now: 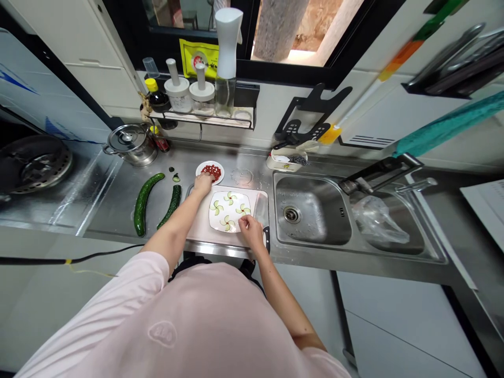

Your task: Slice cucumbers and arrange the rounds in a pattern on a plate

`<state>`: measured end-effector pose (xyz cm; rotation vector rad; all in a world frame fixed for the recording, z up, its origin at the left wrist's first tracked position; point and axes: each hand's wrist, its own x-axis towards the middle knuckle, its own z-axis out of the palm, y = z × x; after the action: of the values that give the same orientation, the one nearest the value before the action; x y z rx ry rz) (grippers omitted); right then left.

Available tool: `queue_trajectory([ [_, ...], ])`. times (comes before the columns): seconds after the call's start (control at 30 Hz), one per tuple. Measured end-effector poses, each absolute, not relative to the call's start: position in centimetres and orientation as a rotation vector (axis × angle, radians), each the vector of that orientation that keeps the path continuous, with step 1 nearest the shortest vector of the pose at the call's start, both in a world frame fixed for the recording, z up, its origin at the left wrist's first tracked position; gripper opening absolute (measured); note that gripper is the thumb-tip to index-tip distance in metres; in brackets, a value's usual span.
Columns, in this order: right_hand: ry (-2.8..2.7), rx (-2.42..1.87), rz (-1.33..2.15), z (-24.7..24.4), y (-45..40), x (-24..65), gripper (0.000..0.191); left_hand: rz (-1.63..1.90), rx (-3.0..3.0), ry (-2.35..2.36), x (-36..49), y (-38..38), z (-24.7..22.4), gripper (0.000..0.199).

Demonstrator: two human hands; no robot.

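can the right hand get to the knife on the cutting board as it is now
Probably yes: the knife lies just beside the right hand, which is at the edge of the squarish white plate, and nothing seems to block its black handle.

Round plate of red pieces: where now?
In the head view, left of centre: the round plate sits just beyond the cutting board, the left hand over its near edge.

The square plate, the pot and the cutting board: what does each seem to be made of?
The square plate looks like glazed ceramic, being white and smooth, though plastic is possible. The pot seems polished stainless steel, from its silvery reflections. The cutting board is probably matte plastic: evenly pale pink, no wood grain visible.
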<state>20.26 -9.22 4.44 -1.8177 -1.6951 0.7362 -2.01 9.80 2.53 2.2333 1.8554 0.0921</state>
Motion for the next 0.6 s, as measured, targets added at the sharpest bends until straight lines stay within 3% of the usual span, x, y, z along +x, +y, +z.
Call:
queue_trajectory([
  [0.6,-1.7,-1.802,0.783,4.25,-9.36,20.22,0.018,-0.021,2.37,1.759,-1.44,10.52,2.65,0.03],
])
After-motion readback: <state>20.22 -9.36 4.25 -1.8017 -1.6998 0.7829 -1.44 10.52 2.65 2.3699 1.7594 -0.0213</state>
